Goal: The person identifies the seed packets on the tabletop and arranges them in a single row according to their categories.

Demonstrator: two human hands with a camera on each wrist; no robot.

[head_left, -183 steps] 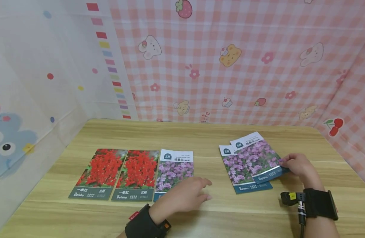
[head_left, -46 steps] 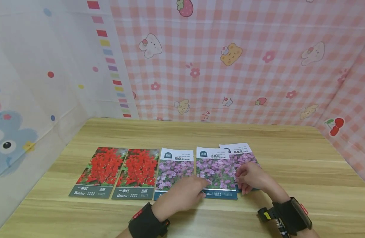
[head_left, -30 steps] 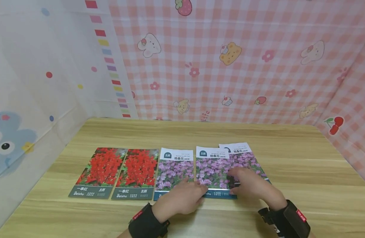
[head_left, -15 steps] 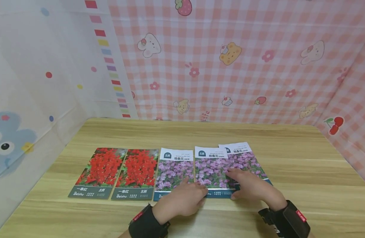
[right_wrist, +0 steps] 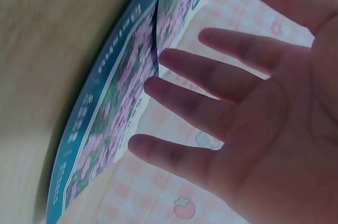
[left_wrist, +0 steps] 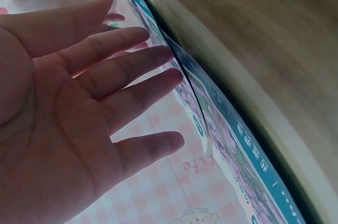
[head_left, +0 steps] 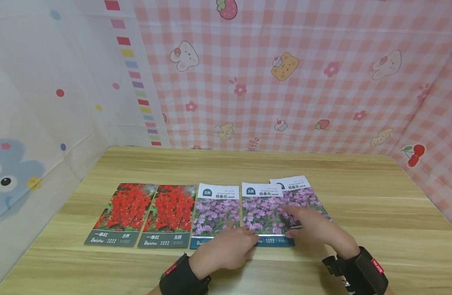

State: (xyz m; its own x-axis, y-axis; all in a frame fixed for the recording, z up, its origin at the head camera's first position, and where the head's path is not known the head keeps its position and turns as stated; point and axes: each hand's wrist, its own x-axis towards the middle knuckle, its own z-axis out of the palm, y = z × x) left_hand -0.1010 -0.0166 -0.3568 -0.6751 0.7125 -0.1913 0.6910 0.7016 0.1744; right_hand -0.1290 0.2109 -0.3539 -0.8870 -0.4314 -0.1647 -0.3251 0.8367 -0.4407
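Several flower seed packets lie in a row. Two show red flowers: the leftmost packet and the one beside it. To their right are a purple-flower packet and a second purple one, which overlaps a tilted third purple packet. My left hand, fingers extended, rests over the lower edges of the first two purple packets. With its fingers spread, my right hand touches the second purple packet near its right edge and covers part of the third. Both wrist views show spread fingers holding nothing.
The packets lie on a wood-grain table. Behind it hangs a pink checked cloth, and a white printed cloth stands along the left. Each wrist wears a black strap, such as the right strap.
The second purple packet, earlier pinched by my right hand at the right, now lies beside the first. My right hand has moved left and its fingers have opened. Over the last second little has shifted.
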